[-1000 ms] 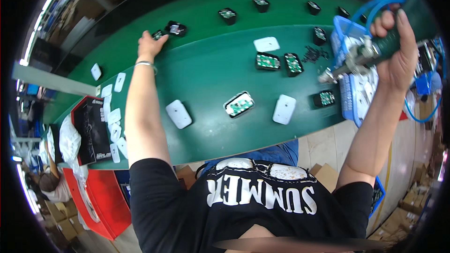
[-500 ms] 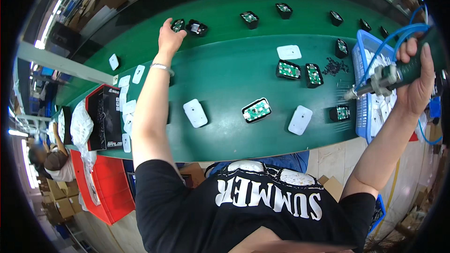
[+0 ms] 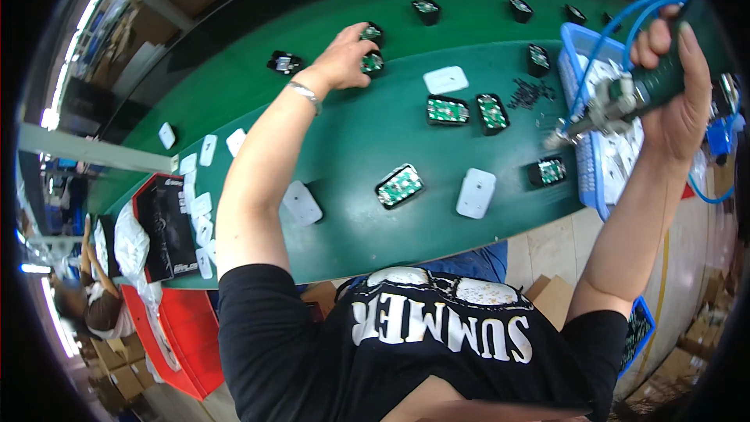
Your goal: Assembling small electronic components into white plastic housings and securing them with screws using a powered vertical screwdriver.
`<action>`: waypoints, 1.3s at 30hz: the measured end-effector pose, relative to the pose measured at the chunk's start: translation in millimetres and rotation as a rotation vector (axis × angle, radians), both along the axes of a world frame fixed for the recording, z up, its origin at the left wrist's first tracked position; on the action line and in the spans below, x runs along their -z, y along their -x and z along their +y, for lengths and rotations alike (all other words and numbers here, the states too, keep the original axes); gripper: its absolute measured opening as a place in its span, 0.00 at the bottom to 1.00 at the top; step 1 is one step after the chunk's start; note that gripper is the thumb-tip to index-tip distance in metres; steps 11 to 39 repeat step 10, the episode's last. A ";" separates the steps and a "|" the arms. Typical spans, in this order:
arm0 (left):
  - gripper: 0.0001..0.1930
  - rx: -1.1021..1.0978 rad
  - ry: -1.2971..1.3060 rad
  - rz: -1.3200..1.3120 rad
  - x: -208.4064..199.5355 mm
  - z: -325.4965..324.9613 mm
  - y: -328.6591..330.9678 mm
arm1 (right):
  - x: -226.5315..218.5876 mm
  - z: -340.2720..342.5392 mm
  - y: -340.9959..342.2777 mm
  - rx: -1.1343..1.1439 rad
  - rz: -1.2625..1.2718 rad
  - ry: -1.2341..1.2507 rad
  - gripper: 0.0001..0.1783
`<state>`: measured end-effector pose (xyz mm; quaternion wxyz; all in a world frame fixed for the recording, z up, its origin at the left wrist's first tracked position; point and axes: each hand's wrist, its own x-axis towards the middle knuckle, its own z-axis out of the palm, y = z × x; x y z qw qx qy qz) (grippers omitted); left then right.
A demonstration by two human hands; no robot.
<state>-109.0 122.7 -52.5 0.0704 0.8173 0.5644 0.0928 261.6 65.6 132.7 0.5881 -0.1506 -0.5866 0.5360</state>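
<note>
Factory assembly line; green conveyor belt (image 3: pixel 344 148) carrying open circuit-board units (image 3: pixel 399 186); air-hose screwdriver (image 3: pixel 625 98); stacked cartons.

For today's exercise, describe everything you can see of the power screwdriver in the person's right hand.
The power screwdriver has a dark green barrel body and a silvery metal front end, blurred at the tip. It lies tilted, tip pointing down-left above the blue bin at the green table's right end. The right hand wraps its body; blue hoses arc up beside it.
</note>
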 end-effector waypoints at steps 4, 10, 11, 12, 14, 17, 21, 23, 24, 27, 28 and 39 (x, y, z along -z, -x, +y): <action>0.26 -0.062 0.089 -0.020 8.0 18.9 6.0 | 3.4 10.7 -5.3 0.129 -0.147 -0.103 0.11; 0.24 -0.048 0.271 0.049 -3.0 37.1 5.5 | 1.7 21.0 -1.4 0.080 -0.121 -0.107 0.12; 0.24 -0.048 0.271 0.049 -3.0 37.1 5.5 | 1.7 21.0 -1.4 0.080 -0.121 -0.107 0.12; 0.24 -0.048 0.271 0.049 -3.0 37.1 5.5 | 1.7 21.0 -1.4 0.080 -0.121 -0.107 0.12; 0.24 -0.048 0.271 0.049 -3.0 37.1 5.5 | 1.7 21.0 -1.4 0.080 -0.121 -0.107 0.12; 0.24 -0.048 0.271 0.049 -3.0 37.1 5.5 | 1.7 21.0 -1.4 0.080 -0.121 -0.107 0.12; 0.24 -0.048 0.271 0.049 -3.0 37.1 5.5 | 1.7 21.0 -1.4 0.080 -0.121 -0.107 0.12; 0.24 -0.048 0.271 0.049 -3.0 37.1 5.5 | 1.7 21.0 -1.4 0.080 -0.121 -0.107 0.12; 0.24 -0.048 0.271 0.049 -3.0 37.1 5.5 | 1.7 21.0 -1.4 0.080 -0.121 -0.107 0.12; 0.24 -0.048 0.271 0.049 -3.0 37.1 5.5 | 1.7 21.0 -1.4 0.080 -0.121 -0.107 0.12; 0.24 -0.048 0.271 0.049 -3.0 37.1 5.5 | 1.7 21.0 -1.4 0.080 -0.121 -0.107 0.12; 0.24 -0.048 0.271 0.049 -3.0 37.1 5.5 | 1.7 21.0 -1.4 0.080 -0.121 -0.107 0.12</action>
